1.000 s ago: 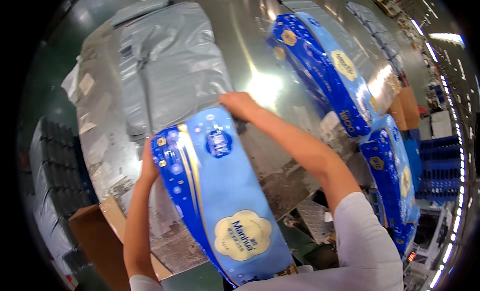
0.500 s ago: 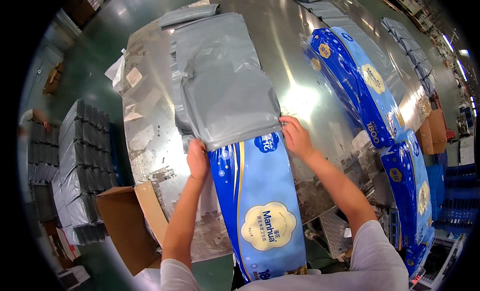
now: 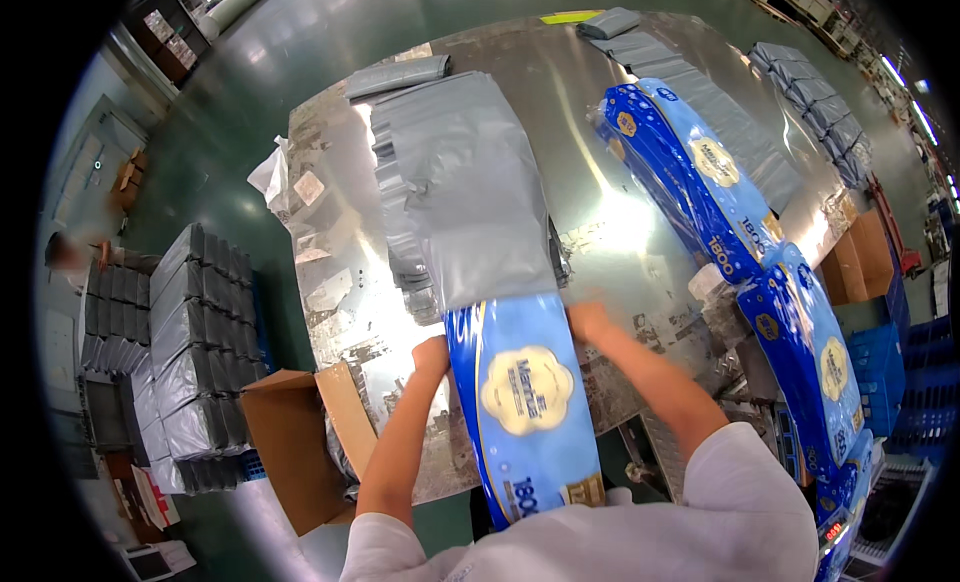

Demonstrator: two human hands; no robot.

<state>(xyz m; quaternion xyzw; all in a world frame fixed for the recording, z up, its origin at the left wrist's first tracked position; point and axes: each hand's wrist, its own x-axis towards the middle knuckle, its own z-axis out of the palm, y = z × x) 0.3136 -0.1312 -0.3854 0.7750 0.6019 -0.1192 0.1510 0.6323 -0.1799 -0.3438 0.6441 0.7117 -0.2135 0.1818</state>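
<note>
A long blue package with a cream flower-shaped label (image 3: 525, 402) lies lengthwise on the shiny metal table (image 3: 330, 282), its far end inside the mouth of a grey plastic mailing bag (image 3: 470, 192). My left hand (image 3: 432, 357) grips the package's left edge near the bag's opening. My right hand (image 3: 588, 322) holds its right edge at the same height. The bag lies on top of a stack of like grey bags.
More blue packages (image 3: 690, 182) lie in a row along the table's right side. Grey packed parcels (image 3: 185, 312) are stacked on the floor at left, next to an open cardboard box (image 3: 295, 442). Flat grey bags (image 3: 800, 82) lie at the table's far right. Blue crates (image 3: 910, 372) stand right.
The blue package has slid forward, away from me, into the grey bag. Both hands moved with it from its far end to its sides.
</note>
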